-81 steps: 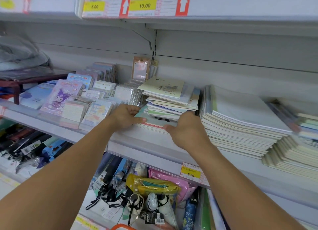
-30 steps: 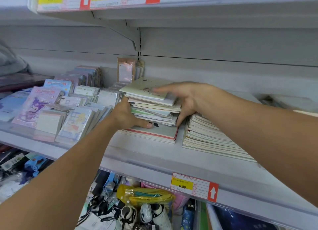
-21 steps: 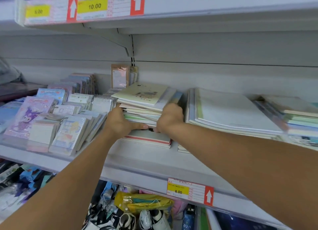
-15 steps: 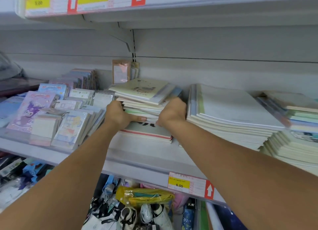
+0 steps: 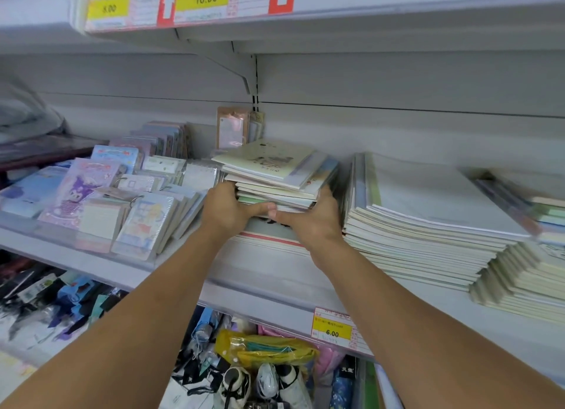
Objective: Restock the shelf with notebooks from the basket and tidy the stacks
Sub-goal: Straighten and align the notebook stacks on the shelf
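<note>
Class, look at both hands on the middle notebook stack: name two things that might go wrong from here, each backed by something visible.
1. The small stack is fanned unevenly; with the left hand and right hand squeezing only its lower front, top notebooks may slide off.
2. It sits on larger red-edged notebooks near the shelf edge; pulling forward might drag them off.

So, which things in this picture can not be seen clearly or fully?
- Basket: not in the head view at all.
- Fingertips of left hand and right hand: hidden behind the small notebook stack.
- Lower notebooks under that stack: covers hidden by the hands.
- Fine print on the 6.00 price tag: too small.
- Far-right stack: cut off by the frame edge.
</note>
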The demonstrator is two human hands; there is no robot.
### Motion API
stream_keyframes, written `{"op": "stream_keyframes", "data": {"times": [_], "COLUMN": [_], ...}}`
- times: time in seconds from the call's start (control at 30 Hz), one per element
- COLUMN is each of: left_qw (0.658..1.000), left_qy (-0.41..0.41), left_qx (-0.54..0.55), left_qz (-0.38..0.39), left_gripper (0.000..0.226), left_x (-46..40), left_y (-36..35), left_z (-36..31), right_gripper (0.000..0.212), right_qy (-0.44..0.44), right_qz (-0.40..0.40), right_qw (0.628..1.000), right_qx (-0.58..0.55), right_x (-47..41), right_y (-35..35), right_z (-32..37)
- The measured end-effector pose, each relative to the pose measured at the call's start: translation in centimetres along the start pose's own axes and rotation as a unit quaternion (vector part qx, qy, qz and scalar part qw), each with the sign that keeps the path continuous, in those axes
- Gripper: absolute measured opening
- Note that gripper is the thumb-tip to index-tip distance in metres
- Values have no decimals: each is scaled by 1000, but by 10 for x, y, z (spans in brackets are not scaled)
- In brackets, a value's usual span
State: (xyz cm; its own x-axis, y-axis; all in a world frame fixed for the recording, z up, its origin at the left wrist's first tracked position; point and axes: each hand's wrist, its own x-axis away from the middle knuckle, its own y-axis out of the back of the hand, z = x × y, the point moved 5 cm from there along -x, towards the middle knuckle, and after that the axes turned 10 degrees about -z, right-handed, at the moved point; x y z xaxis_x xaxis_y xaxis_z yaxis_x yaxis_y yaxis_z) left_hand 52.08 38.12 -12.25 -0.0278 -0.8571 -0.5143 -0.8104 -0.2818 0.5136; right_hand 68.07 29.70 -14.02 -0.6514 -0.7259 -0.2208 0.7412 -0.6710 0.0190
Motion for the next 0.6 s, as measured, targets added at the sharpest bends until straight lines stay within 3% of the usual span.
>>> {"op": "stream_keyframes", "data": {"times": [0.1,0.17,0.23,0.3,0.4,0.5,0.6], "left_qw": [999,999,1000,993,978,977,976], "left_qy": [1,8,15,47,112,88,87], "left_qx": [-34,-28,-22,34,96,123,133], "left_qz": [-20,-24,15,106,147,147,146], "left_gripper": [75,70,57,40,64,54,52], "left_x": [-5,-4,-4,-6,-9,-6,2], "left_y": [0,3,3,-4,-8,-10,2], "left_z": [2,-2,-7,-7,1,-3,-5], "right_gripper": [96,113,137,150,143,129,133], "right_qy": [17,0,-46,-63,-74,-80,-85], "right_qz": [-12,-26,-34,-27,-2,15,47], "right_qw": [1000,999,998,998,997,996,995], "right_qx": [13,21,27,12,-8,-26,-26], "right_x": [1,3,1,-4,-13,-10,-3], "right_y": [-2,-3,-4,-5,-7,-5,-5], "right_z": [0,2,3,4,0,2,5]}}
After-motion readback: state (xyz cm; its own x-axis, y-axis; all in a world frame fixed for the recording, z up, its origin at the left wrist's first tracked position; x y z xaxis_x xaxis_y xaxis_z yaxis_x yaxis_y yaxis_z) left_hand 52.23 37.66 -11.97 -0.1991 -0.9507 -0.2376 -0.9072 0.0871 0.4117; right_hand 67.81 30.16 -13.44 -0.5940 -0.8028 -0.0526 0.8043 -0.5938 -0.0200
